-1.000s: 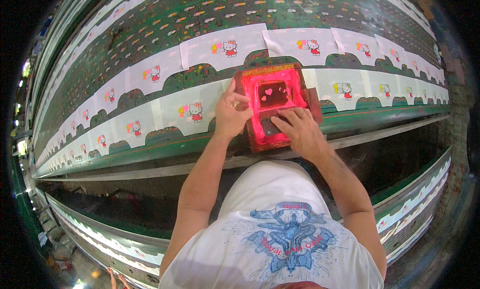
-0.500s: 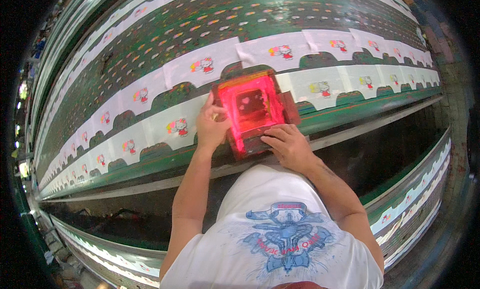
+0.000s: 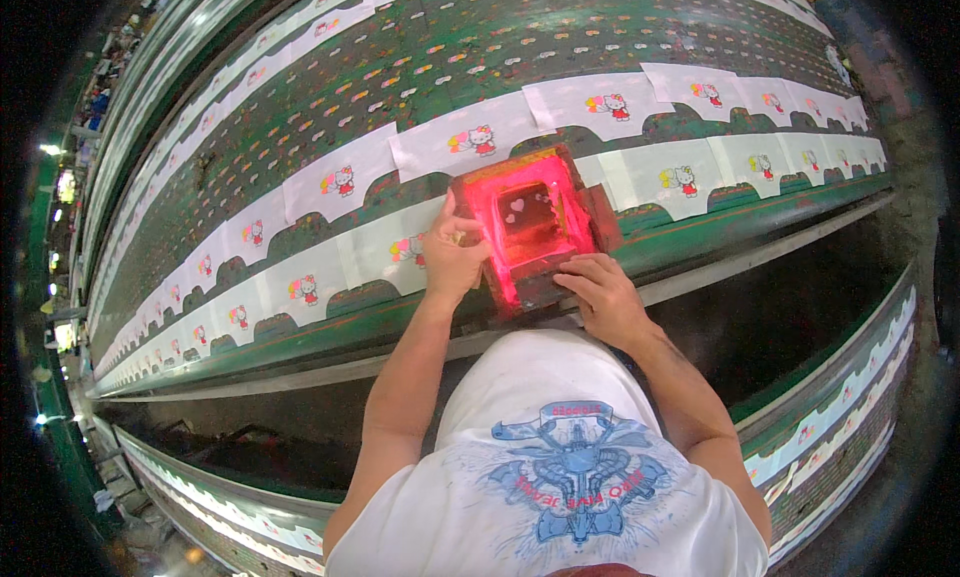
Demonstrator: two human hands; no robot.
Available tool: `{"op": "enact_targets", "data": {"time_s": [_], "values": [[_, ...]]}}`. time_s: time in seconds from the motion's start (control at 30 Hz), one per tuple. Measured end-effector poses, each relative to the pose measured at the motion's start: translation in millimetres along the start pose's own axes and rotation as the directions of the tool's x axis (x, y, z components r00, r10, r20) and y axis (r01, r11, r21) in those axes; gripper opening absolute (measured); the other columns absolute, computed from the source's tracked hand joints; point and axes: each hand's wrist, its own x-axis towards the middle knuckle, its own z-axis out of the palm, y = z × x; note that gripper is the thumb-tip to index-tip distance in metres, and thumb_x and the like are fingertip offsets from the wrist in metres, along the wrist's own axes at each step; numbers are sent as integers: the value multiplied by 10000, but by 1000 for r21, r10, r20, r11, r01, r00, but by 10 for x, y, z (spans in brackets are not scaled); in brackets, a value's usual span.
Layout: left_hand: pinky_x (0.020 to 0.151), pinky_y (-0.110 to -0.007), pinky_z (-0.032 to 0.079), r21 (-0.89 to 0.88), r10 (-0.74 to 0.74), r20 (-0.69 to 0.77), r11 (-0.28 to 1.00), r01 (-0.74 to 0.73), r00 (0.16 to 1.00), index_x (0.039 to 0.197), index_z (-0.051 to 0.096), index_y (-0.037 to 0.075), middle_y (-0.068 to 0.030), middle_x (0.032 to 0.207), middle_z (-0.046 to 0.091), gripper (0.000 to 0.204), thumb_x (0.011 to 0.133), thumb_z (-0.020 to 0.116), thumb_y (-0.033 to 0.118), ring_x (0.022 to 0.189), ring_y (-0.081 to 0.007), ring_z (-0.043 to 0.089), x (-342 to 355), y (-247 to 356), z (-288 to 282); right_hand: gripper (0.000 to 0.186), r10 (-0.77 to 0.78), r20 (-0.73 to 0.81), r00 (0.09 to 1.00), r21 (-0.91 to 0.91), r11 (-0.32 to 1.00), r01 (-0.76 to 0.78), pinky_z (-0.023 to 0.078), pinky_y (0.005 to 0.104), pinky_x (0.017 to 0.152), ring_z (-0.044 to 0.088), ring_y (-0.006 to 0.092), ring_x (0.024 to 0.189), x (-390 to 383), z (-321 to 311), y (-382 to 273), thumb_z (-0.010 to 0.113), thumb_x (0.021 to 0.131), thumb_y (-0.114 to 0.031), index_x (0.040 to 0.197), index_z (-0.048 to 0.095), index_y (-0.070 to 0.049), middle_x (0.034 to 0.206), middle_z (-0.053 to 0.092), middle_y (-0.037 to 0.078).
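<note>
A small screen-printing frame [image 3: 582, 205], smeared with bright pink-red ink, is between my hands over the near row of white fabric pieces [image 3: 655, 182]. Small heart shapes show in its dark middle window. My left hand [image 3: 456, 252] is closed on the frame's left edge, thumb and forefinger curled together. At the near right corner my right hand [image 3: 608, 295] has its fingers bent over the frame's dark near edge. Whether the frame rests on the fabric or hovers just above it, I cannot tell. The fabric directly under it is hidden.
A long green table [image 3: 440, 89] carries rows of white pieces with a printed cartoon cat and coloured balloons. Small leftover ink marks dot its surface. A pale rail [image 3: 765, 245] runs along its near side. Another table [image 3: 835, 417] with similar pieces lies behind me.
The view has shifted, so the fabric pieces appear farther right. My hands and the frame also sit farther right in the picture, but by less. Both hands keep the same hold.
</note>
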Motion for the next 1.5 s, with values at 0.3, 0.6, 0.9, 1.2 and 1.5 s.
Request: {"op": "enact_targets", "data": {"time_s": [0.3, 0.6, 0.9, 1.2, 1.5], "values": [[1000, -338, 627, -27, -61, 2, 998, 61, 998, 1035, 807, 10, -306, 1864, 309, 303, 782, 831, -157, 1407, -197, 703, 22, 83, 390, 427, -138, 65, 988, 183, 975, 124, 619, 509, 1028, 732, 379, 1195, -38, -482, 536, 787, 837, 19, 1259, 804, -42, 1273, 777, 138], [1250, -443, 520, -97, -147, 34, 984, 150, 989, 1033, 812, 17, -272, 1891, 265, 291, 785, 846, -130, 1666, -319, 469, 34, 115, 378, 428, -222, 177, 959, 29, 975, 220, 561, 468, 1027, 717, 322, 1186, 164, -507, 481, 738, 900, -115, 1322, 797, -73, 1245, 774, 114], [1203, -424, 552, -93, -137, 31, 986, 139, 990, 1006, 787, 12, -301, 1886, 255, 269, 791, 850, -135, 1639, -319, 502, 22, 96, 426, 418, -80, 536, 841, -190, 958, 213, 566, 506, 1048, 716, 359, 1172, 550, -569, 317, 757, 875, -62, 1293, 774, -57, 1217, 752, 148], [1175, -416, 589, 120, -114, 22, 987, 111, 993, 1012, 784, 23, -318, 1864, 303, 263, 797, 872, -100, 1660, -366, 473, 47, 83, 458, 414, -6, 470, 883, -184, 977, 104, 550, 521, 1118, 700, 402, 1246, 1276, -508, 695, 725, 879, 11, 1287, 780, -36, 1224, 760, 171], [1181, -432, 588, 169, -54, 24, 984, 49, 998, 1018, 780, 22, -349, 1822, 368, 261, 794, 877, -70, 1683, -394, 439, 48, 122, 445, 501, -33, 332, 943, -212, 971, 109, 534, 533, 1142, 686, 403, 1277, 1372, -238, 842, 703, 879, 33, 1371, 765, -36, 1313, 758, 172]]}}
